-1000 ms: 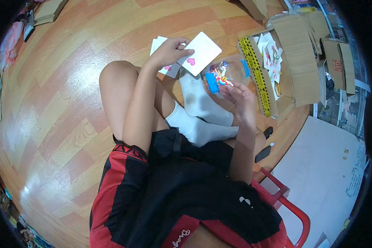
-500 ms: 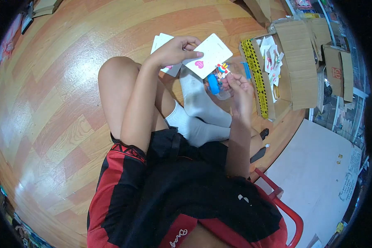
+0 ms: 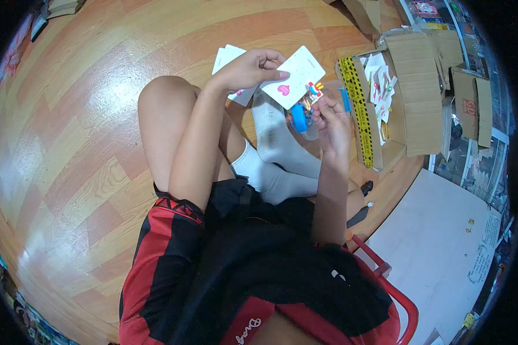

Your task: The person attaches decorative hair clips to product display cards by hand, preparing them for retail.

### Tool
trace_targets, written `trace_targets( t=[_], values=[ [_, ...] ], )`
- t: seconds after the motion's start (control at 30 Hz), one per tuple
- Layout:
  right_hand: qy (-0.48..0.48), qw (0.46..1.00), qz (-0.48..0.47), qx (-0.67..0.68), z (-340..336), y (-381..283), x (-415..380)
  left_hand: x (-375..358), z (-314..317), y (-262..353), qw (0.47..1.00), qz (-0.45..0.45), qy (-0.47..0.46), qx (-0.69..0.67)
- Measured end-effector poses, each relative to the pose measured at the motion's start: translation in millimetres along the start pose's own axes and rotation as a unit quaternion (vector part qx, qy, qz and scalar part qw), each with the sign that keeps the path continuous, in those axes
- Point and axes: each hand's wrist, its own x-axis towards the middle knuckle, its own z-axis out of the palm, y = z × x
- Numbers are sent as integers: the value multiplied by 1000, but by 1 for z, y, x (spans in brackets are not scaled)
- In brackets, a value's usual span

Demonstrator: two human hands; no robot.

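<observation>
My left hand [image 3: 252, 71] grips a white card [image 3: 298, 73] with a pink heart printed on it, thumb on its face. More white cards [image 3: 230, 53] show behind that hand, with another pink mark low on one of them. My right hand [image 3: 332, 122] pinches a small colourful figure [image 3: 315, 89] in red, yellow, blue and white, right at the card's lower right edge. Below the card stands a clear plastic tub [image 3: 312, 135] with a blue part [image 3: 299, 118] and several small colourful pieces, partly hidden by the card and my right hand.
A cardboard box [image 3: 396, 150] with yellow-black tape holds several white cards [image 3: 380, 86] to the right. My white-socked feet [image 3: 270, 129] rest on the wood floor [image 3: 92, 144]. A white board [image 3: 431, 230] and a red tube frame [image 3: 406, 305] lie lower right.
The small figure has tilted and moved slightly up and right with my right fingertips. The heart card has shifted slightly right in my left hand.
</observation>
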Motion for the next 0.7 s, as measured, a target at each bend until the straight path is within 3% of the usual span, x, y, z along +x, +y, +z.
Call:
trace_targets(
  t=[0.43,0.6,0.7],
  values=[
    [-35,999,15,-28,0,-5,-5,0,2,0,996,-57,-36,50],
    [69,984,-43,-157,18,-2,-7,8,5,-18,986,-25,18,165],
    [55,985,-50,-158,16,2,-2,9,6,-20,989,2,29,146]
  ],
)
